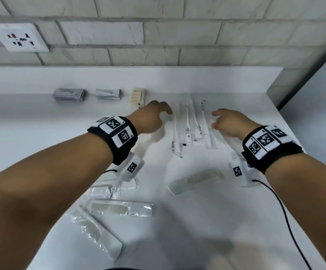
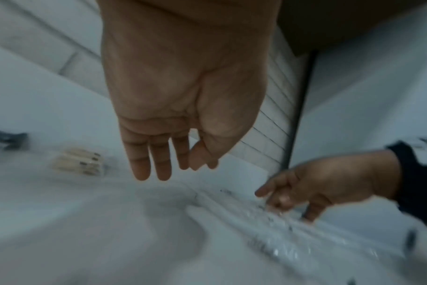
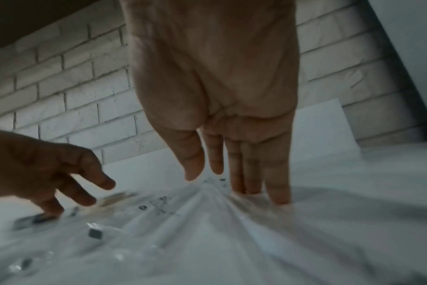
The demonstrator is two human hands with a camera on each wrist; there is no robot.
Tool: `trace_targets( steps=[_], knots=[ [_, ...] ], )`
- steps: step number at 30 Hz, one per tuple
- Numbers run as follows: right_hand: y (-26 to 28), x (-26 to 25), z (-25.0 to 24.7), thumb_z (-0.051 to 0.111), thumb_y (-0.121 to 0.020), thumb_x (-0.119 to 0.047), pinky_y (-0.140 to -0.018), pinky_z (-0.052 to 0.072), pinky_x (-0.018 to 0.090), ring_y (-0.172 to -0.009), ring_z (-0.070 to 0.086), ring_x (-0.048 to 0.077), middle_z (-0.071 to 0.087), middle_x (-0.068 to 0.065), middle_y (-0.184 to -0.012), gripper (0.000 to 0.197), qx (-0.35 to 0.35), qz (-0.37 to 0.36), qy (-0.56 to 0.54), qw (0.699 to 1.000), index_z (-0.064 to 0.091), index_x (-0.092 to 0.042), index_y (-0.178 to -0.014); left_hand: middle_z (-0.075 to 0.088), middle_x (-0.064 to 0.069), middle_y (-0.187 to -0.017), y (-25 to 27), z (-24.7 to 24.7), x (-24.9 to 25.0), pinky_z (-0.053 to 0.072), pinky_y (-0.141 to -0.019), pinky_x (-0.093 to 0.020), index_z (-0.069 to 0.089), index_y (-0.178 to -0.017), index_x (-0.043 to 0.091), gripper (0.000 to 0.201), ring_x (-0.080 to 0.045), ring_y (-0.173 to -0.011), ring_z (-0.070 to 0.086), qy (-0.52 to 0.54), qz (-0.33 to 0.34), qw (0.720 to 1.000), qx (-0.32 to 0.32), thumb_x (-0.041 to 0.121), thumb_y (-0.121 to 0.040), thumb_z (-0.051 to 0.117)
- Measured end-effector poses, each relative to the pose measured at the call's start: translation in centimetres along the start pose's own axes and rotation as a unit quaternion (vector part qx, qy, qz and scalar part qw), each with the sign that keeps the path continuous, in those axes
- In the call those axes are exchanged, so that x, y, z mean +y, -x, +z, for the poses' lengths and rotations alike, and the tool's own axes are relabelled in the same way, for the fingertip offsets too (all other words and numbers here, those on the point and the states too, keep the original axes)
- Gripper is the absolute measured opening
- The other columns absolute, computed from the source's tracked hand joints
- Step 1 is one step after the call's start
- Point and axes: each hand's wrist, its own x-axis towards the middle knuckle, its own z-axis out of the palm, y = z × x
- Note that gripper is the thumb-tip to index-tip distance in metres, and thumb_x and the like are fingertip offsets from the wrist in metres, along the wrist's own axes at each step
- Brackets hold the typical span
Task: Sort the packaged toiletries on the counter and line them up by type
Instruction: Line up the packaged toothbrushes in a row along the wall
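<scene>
Several clear-wrapped white toothbrushes [image 1: 189, 125] lie side by side on the white counter [image 1: 41, 133], running front to back. My left hand [image 1: 154, 114] hovers at their left edge with straight, relaxed fingers [image 2: 149, 160] and holds nothing. My right hand [image 1: 226, 121] is at their right edge; its straight fingertips [image 3: 278, 189] press down on the wrapped toothbrushes [image 3: 183, 221]. Near me lie wrapped white combs [image 1: 195, 181], [image 1: 119, 208], [image 1: 97, 230]. At the back stand a grey sachet stack [image 1: 69, 94], a white sachet stack [image 1: 108, 93] and cream packets [image 1: 137, 97].
A tiled wall with a socket plate [image 1: 18, 38] rises behind the counter's low back ledge. The counter ends at its right edge [image 1: 302, 145]. A black cable [image 1: 287, 221] trails from my right wrist camera. Another small wrapped comb [image 1: 103, 189] lies under my left wrist.
</scene>
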Motion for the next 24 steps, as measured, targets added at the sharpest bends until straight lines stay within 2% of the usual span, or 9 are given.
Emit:
trace_targets(
  steps=[3, 6, 9, 11, 15, 17, 19, 21, 24],
  knots=[
    [0.8, 0.2, -0.1, 0.053, -0.096, -0.026, -0.103, 0.032, 0.025, -0.131, 0.046, 0.022, 0.049, 0.005, -0.144, 0.05, -0.002, -0.007, 0.01, 1.0, 0.041, -0.013, -0.143, 0.045, 0.001, -0.139, 0.9, 1.0, 0.8, 0.041, -0.104, -0.038, 0.061, -0.119, 0.031, 0.053, -0.019, -0.126, 0.046, -0.117, 0.113, 0.985, -0.061, -0.003, -0.082, 0.043],
    [1.0, 0.4, 0.1, 0.055, -0.094, -0.022, -0.104, 0.033, 0.027, -0.13, 0.046, 0.023, 0.05, 0.005, -0.142, 0.048, 0.014, -0.015, 0.014, 1.0, 0.046, -0.012, -0.14, 0.044, 0.007, -0.143, 1.1, 2.2, 1.5, 0.038, -0.107, -0.039, 0.06, -0.123, 0.033, 0.044, -0.016, -0.133, 0.04, -0.209, 0.151, 0.962, -0.087, 0.01, -0.088, 0.047],
    [1.3, 0.7, 0.4, 0.057, -0.092, -0.019, -0.105, 0.037, 0.032, -0.127, 0.048, 0.024, 0.054, 0.007, -0.138, 0.043, 0.019, -0.022, 0.015, 0.999, 0.052, -0.009, -0.133, 0.054, 0.007, -0.121, 1.4, 2.6, 1.8, 0.048, -0.088, -0.037, 0.061, -0.116, 0.032, 0.028, -0.019, -0.113, 0.054, -0.251, 0.13, 0.958, -0.054, 0.026, -0.091, 0.051],
    [1.6, 0.6, 0.5, 0.057, -0.091, -0.02, -0.106, 0.037, 0.032, -0.127, 0.048, 0.024, 0.053, 0.006, -0.138, 0.044, 0.015, -0.023, 0.015, 0.999, 0.051, -0.01, -0.134, 0.053, 0.005, -0.108, 1.8, 2.5, 1.7, 0.047, -0.076, -0.032, 0.06, -0.109, 0.028, 0.02, -0.021, -0.101, 0.059, -0.285, 0.1, 0.953, -0.041, 0.035, -0.091, 0.054],
    [1.6, 0.3, 0.2, 0.063, -0.088, -0.026, -0.105, 0.036, 0.03, -0.129, 0.047, 0.023, 0.049, 0.004, -0.142, 0.055, 0.005, -0.021, -0.014, 1.0, 0.046, -0.018, -0.14, 0.051, 0.003, -0.098, 2.9, 1.9, 1.1, 0.039, -0.071, -0.029, 0.059, -0.099, 0.024, 0.026, -0.019, -0.093, 0.057, -0.309, 0.038, 0.95, -0.035, 0.048, -0.089, 0.056],
    [2.0, -0.5, 0.4, 0.065, -0.086, -0.025, -0.101, 0.042, 0.033, -0.123, 0.052, 0.025, 0.054, 0.007, -0.136, 0.047, 0.069, -0.024, -0.051, 0.996, 0.054, -0.022, -0.131, 0.051, 0.004, -0.09, 3.4, 2.0, 0.6, 0.038, -0.07, -0.028, 0.056, -0.09, 0.022, 0.023, -0.019, -0.087, 0.054, -0.297, 0.02, 0.954, -0.027, 0.045, -0.093, 0.05],
    [3.0, -2.4, 0.8, 0.061, -0.087, -0.021, -0.092, 0.047, 0.032, -0.11, 0.059, 0.026, 0.064, 0.008, -0.118, 0.023, 0.15, -0.047, -0.066, 0.985, 0.068, -0.019, -0.109, 0.058, 0.002, -0.086, 4.0, 2.2, 0.3, 0.041, -0.069, -0.029, 0.06, -0.092, 0.016, 0.028, -0.019, -0.08, 0.054, -0.315, 0.019, 0.949, -0.016, 0.034, -0.099, 0.04],
    [4.2, -5.0, 1.2, 0.059, -0.088, -0.018, -0.082, 0.046, 0.026, -0.098, 0.064, 0.023, 0.069, 0.005, -0.102, 0.013, 0.108, -0.082, -0.042, 0.99, 0.07, -0.012, -0.092, 0.061, 0.002, -0.085, 4.7, 2.5, 0.1, 0.046, -0.067, -0.03, 0.065, -0.102, 0.017, 0.033, -0.02, -0.08, 0.059, -0.336, 0.027, 0.941, -0.028, 0.025, -0.098, 0.034],
    [5.6, -7.9, 2.6, 0.068, -0.085, -0.025, -0.078, 0.043, 0.025, -0.094, 0.06, 0.018, 0.065, -0.001, -0.101, 0.023, -0.004, -0.123, 0.053, 0.991, 0.068, -0.01, -0.103, 0.052, 0.0, -0.092, 5.6, 2.9, 0.0, 0.039, -0.067, -0.029, 0.06, -0.117, 0.022, 0.033, -0.024, -0.09, 0.058, -0.339, 0.039, 0.939, -0.039, 0.022, -0.097, 0.034]
  ],
)
